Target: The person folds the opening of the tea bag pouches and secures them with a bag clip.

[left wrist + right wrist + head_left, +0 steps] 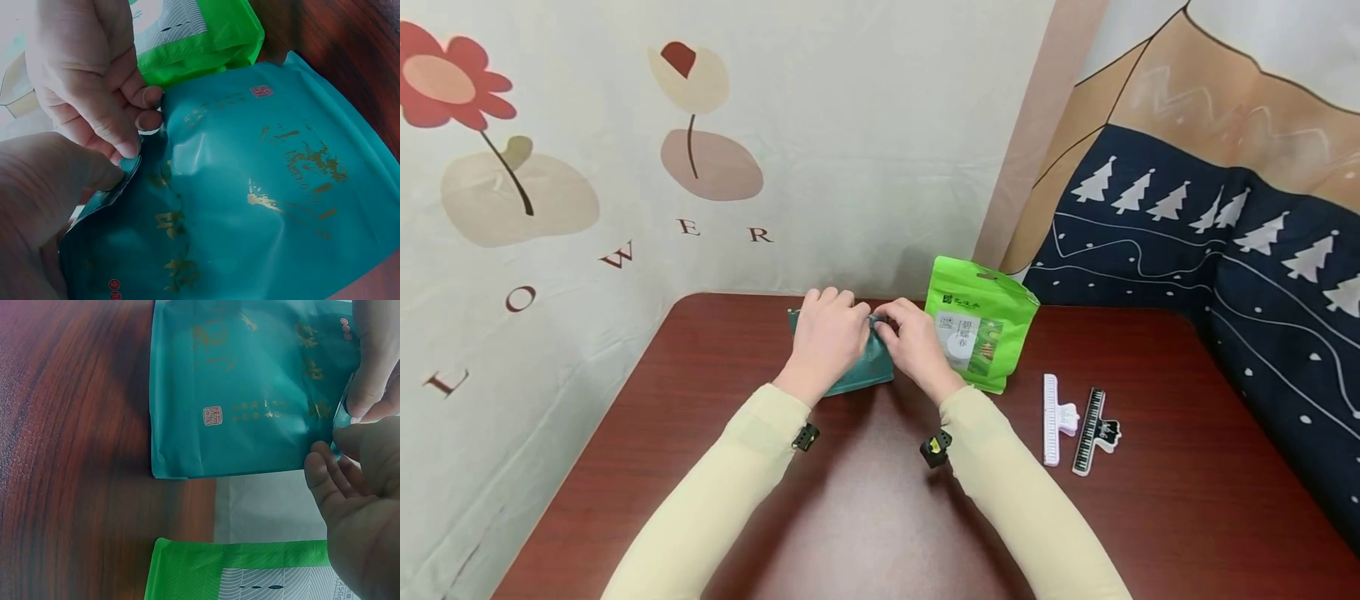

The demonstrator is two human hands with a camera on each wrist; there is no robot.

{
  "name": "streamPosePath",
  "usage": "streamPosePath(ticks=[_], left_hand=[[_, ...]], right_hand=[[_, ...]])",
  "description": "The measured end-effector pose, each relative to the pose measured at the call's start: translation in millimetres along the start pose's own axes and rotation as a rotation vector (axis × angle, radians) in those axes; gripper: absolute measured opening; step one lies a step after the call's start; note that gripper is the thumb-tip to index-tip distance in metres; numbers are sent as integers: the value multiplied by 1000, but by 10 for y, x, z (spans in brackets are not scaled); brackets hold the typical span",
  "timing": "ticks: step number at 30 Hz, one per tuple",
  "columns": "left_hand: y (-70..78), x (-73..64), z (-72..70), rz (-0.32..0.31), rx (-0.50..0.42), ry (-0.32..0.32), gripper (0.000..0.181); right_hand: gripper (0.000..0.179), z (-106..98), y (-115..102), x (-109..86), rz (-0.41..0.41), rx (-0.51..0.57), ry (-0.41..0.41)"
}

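A teal pouch (250, 175) with gold lettering stands near the table's back edge, its top edge folded or bent where the hands meet. My left hand (831, 337) pinches that top edge, thumb toward me, as the left wrist view shows. Close beside it, my right hand (369, 462) pinches the same edge at its right part with thumb and fingers. Both hands hide much of the pouch in the head view. Just right of the right hand stands a bright green pouch (981, 300) with a white label, and neither hand touches it.
Two bag clips lie on the table to the right: a white clip (1051, 421) and a black clip (1091, 433) with a piano-key pattern. The reddish-brown wooden table (1180, 517) meets a printed cloth backdrop (865, 150) at the back.
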State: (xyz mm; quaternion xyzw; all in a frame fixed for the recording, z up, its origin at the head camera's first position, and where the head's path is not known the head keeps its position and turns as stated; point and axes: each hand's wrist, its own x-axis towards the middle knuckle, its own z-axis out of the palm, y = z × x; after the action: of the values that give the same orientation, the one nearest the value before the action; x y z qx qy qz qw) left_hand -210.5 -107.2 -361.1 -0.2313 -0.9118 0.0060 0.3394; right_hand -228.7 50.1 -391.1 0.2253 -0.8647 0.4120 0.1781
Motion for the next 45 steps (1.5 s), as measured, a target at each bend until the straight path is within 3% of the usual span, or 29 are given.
streamPosePath(ticks=[11, 23, 28, 36, 45], left_hand=[[4, 12, 17, 14, 9, 19, 19], [-30, -17, 73, 30, -4, 75, 30], [-26, -15, 59, 27, -11, 50, 30], [-69, -42, -47, -3, -67, -16, 13], [-160, -71, -131, -19, -106, -3, 11]], right_hand=[[7, 37, -3, -8, -30, -75, 60], [9, 53, 32, -19, -75, -76, 70], [10, 52, 48, -21, -84, -66, 71], [11, 45, 39, -20, -70, -63, 42], [11, 42, 39, -28, -68, -55, 33]])
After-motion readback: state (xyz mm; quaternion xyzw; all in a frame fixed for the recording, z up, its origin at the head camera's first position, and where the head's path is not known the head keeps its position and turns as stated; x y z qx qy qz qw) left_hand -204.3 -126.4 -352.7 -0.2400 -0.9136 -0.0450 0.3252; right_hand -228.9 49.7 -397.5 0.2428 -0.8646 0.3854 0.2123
